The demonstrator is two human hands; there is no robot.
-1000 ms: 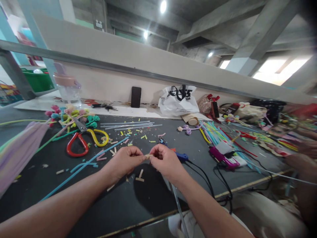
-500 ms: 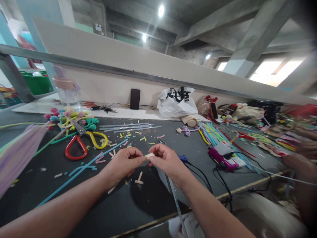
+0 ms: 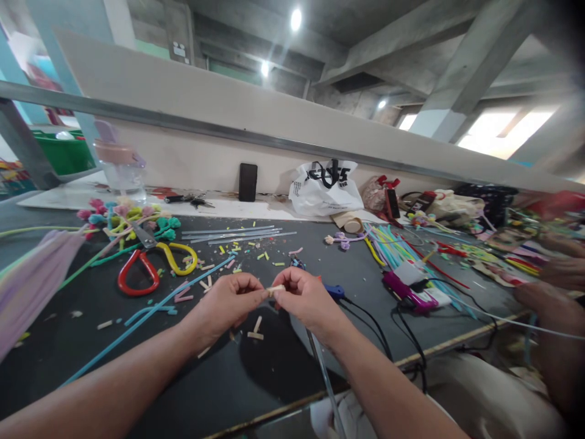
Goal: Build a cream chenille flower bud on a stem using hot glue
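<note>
Both hands meet over the dark table (image 3: 219,390), pinching a small cream piece (image 3: 275,289) between them. My left hand (image 3: 228,303) holds its left end with thumb and forefinger. On the right end, my right hand (image 3: 307,303) has its thumb and fingers closed. Just below the hands lie two short cream pieces (image 3: 256,335). Scissors with one red and one yellow handle (image 3: 138,274) rest to the left, beside a long blue strip (image 3: 150,314). A blue tool with a cord (image 3: 336,291) is right of my right hand.
Colourful fuzzy flowers (image 3: 123,216) and a clear bottle (image 3: 119,174) stand at the left. A phone (image 3: 247,182) and white bag (image 3: 324,190) are at the back. Right are coloured strips (image 3: 388,241), a purple tool (image 3: 409,294) and another person's hand (image 3: 543,299).
The view has shifted very slightly. The cream piece sits a little differently between my fingertips, and more of the blue tool shows beside my right hand.
</note>
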